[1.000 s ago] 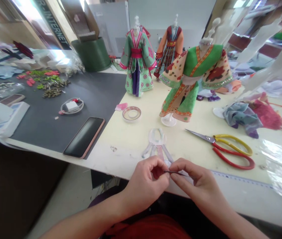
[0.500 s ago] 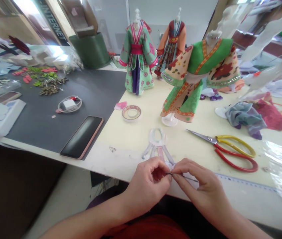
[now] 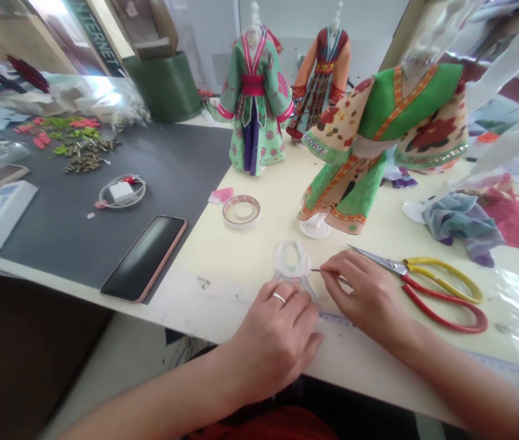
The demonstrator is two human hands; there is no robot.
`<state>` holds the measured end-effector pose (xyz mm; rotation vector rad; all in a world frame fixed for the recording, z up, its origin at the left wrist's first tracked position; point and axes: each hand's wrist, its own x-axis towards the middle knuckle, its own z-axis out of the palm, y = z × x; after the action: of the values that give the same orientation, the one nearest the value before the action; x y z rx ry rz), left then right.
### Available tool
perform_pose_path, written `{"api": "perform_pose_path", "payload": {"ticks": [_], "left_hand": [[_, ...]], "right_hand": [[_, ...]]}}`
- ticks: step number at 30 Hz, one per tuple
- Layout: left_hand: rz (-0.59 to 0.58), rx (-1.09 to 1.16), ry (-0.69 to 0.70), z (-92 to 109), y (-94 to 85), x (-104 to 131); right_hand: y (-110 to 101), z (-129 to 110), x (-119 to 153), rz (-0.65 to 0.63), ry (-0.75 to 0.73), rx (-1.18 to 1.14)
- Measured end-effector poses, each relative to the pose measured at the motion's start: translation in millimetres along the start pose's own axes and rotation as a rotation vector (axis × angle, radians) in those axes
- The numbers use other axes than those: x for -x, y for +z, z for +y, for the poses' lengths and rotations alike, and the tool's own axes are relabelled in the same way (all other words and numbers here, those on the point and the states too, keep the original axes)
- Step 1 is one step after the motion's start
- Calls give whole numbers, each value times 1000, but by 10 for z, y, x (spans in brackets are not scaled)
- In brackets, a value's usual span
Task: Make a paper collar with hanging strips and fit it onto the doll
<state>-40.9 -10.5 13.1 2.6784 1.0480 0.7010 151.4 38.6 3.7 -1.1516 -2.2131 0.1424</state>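
On the table lies a small pale ring-shaped piece [image 3: 291, 260] with narrow fabric strips running from its lower edge toward me. My left hand [image 3: 280, 336], a ring on one finger, rests curled over the lower ends of the strips. Its fingertips are tucked under, so what they grip is hidden. Just right of the pale piece, my right hand [image 3: 362, 290] pinches a thin dark stick-like tool [image 3: 315, 270]. The tool's tip points left at the piece's right edge; I cannot tell whether it touches. Red-and-yellow-handled scissors [image 3: 442, 287] lie beside my right hand.
A phone [image 3: 145, 258] and a coiled cable [image 3: 122, 192] lie on the left. A tape roll [image 3: 241, 211] sits mid-table. Behind stand mannequins in a green-and-floral robe [image 3: 408, 104], a pink-and-green robe [image 3: 254, 104] and an orange-sleeved robe [image 3: 326, 73]. A ruler [image 3: 335, 319] runs under my right hand.
My hands were together at the table edge, pinching a thin dark thing. They have parted: the left moved onto the strips, the right moved forward with the tool beside the pale piece.
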Motion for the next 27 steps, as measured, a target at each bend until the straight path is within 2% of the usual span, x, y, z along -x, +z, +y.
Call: {"api": "perform_pose_path", "payload": {"ticks": [4,10,18,23,27], "left_hand": [[-67,-78,89,0,61,-7],[-55,-104,80,-55,117,-28],[-53,-65,59,-140,243,-12],[-67,-60,54,-142,248,2],[-10,-106,68,-160,257,-6]], "right_hand": [[56,68,-31,5,-184,213],[98,152,-44,-21,-291,294],[106,197,-17,-66,-332,297],[88,206,-9,-113,-345,287],[64,188,-36,-96,-368,257]]}}
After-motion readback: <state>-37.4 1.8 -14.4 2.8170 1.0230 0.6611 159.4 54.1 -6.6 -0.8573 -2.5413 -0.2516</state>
